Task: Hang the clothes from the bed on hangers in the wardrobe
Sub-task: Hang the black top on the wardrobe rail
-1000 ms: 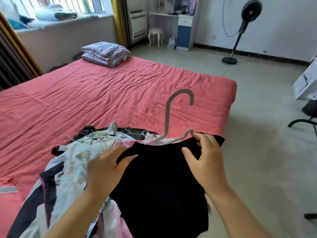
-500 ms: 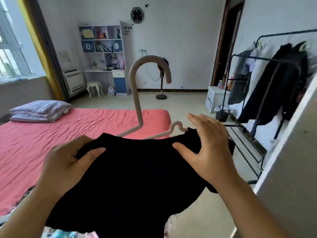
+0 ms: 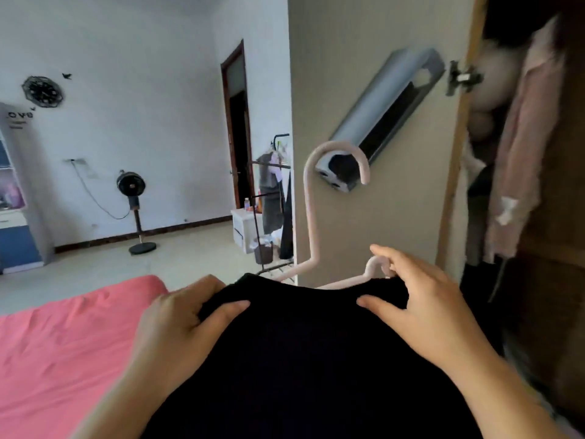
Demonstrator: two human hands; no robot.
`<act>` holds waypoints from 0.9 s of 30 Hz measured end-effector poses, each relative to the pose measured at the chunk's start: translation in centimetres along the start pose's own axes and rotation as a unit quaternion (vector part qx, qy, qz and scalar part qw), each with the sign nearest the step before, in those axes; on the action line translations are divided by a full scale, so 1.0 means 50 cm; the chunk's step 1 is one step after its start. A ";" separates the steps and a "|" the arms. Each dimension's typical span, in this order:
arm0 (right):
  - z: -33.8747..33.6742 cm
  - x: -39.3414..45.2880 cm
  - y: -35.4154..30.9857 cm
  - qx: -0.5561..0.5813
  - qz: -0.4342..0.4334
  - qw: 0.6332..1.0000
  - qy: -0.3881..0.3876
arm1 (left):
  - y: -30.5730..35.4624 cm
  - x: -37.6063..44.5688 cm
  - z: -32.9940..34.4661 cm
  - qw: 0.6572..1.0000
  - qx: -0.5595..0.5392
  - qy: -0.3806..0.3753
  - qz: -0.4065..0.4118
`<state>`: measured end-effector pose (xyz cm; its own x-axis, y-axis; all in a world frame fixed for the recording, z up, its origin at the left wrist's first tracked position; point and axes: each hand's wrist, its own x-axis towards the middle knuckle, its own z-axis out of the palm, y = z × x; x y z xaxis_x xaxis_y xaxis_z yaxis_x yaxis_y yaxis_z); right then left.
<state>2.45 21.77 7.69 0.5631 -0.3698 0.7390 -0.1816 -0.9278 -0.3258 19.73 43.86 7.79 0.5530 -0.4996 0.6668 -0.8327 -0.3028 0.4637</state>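
Both hands, left hand [image 3: 177, 327] and right hand [image 3: 424, 308], grip the black garment [image 3: 300, 359] on the pink hanger [image 3: 308, 217], shoulder bar level across lower centre, hook upright, opening toward the wardrobe [image 3: 538, 185] at right.

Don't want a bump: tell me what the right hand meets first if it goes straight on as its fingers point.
Probably the open wardrobe door: the right hand points up-left over the pink hanger toward it, though depth is unclear.
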 end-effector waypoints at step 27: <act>-0.510 0.208 0.669 -0.042 0.204 0.966 0.153 | 0.607 0.512 0.675 0.919 -0.077 -0.043 0.385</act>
<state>-18.34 -14.37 19.50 0.1675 -0.6910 0.7032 -0.4100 -0.6975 -0.5877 7.61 -5.54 19.25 -0.2072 -0.5819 0.7864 -0.9586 0.2813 -0.0444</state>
